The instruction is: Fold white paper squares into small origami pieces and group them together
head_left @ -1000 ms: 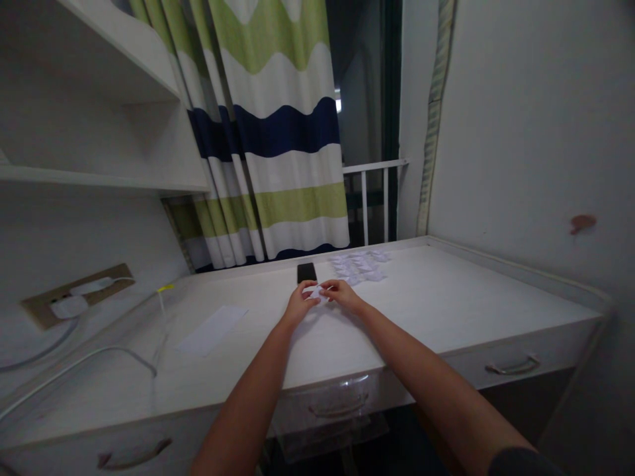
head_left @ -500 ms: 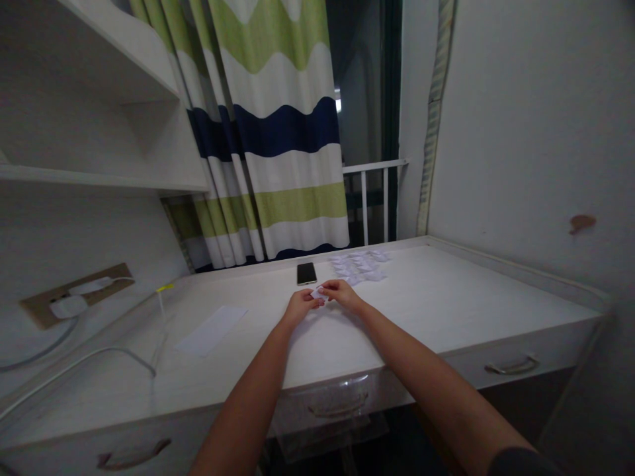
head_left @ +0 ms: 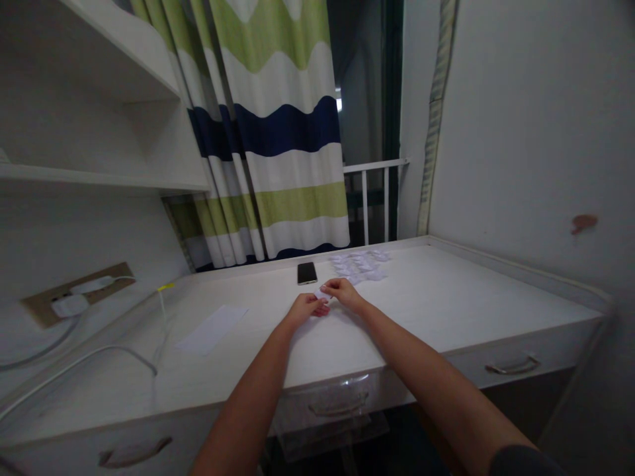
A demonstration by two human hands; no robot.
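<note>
Both hands meet over the middle of the white desk, pinching one small piece of white paper. My left hand grips it from the lower left, thumb on top. From the right, my right hand has thumb and fingertips closed on its upper edge. The fingers cover much of the paper, so its folds cannot be made out. Just beyond the hands, several folded white paper pieces lie in rows. A dark phone rests flat left of them.
Flat white paper sheets lie on the desk at the left. A white cable runs along the left side below a socket with plugs. A striped curtain hangs behind the desk; a shelf juts out at upper left.
The left hand has slid slightly down and right along the paper, its fingers reaching further under. The right hand's fingers have shifted a little on the upper edge.
</note>
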